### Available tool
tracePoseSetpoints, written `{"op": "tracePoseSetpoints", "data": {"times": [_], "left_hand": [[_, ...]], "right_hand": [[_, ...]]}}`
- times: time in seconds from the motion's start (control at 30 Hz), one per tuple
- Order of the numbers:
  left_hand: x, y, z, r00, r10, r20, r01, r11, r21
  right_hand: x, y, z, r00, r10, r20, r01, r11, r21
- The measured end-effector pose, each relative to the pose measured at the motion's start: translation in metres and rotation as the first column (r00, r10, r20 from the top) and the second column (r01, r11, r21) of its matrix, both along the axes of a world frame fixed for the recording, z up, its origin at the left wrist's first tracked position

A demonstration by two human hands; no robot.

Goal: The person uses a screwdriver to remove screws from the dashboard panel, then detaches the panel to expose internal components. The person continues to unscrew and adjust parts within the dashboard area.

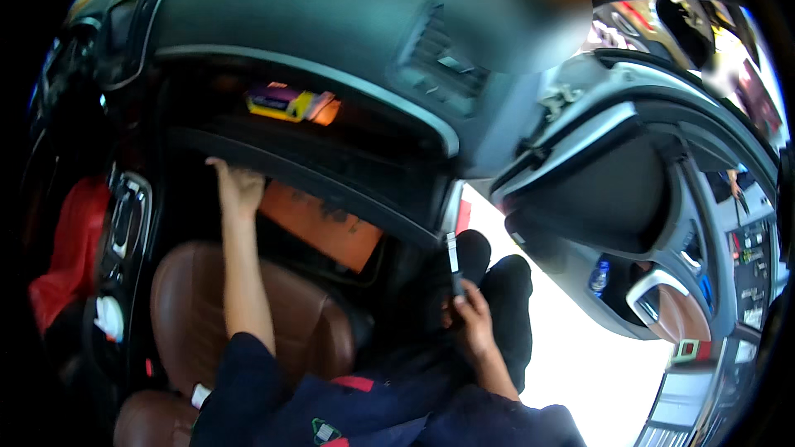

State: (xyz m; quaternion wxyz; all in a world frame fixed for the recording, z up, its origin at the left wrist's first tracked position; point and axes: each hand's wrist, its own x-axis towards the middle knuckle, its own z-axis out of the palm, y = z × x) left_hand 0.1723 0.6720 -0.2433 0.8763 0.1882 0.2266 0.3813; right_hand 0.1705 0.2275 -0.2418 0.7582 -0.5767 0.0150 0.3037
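The glove box lid point(331, 174) hangs down in front of the brown passenger seat. My left hand point(242, 189) is at its lower edge on the left, with the thumb out to the side and the other fingers partly hidden at the lid. Inside the compartment lies a purple and yellow box point(281, 103) with an orange piece beside it. Over my lap, my right hand point(474, 319) is closed around the dark handle of a slim tool point(454, 255); its silvery shaft points up toward the lid's right end. The tool's exact kind cannot be made out.
An orange-brown mat point(323, 228) lies in the footwell below the lid. The seat point(215, 302) is behind my left arm. To the right stands the open car door point(629, 190), with a blue bottle point(599, 277) in its pocket. Red cloth point(79, 240) lies beside the console.
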Motion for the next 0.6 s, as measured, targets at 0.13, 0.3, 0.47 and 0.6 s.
{"op": "tracePoseSetpoints", "data": {"times": [0.13,0.3,0.47,0.6], "left_hand": [[-0.028,0.011,-0.04,0.985,-0.104,0.135,0.129,0.972,-0.194],[-0.04,0.029,-0.073,0.936,-0.218,0.277,0.28,0.937,-0.208],[-0.056,-0.013,-0.069,0.982,-0.17,0.084,0.184,0.962,-0.201],[-0.093,-0.041,-0.072,0.912,-0.409,0.009,0.407,0.904,-0.132]], "right_hand": [[-0.014,0.017,0.023,0.995,0.04,0.087,-0.041,0.999,0.013],[-0.024,0.061,0.072,0.987,0.094,0.132,-0.086,0.994,-0.064],[-0.025,0.115,0.129,0.969,0.003,0.249,0.052,0.976,-0.212],[-0.03,0.15,0.144,0.947,-0.082,0.31,0.137,0.978,-0.159]]}}
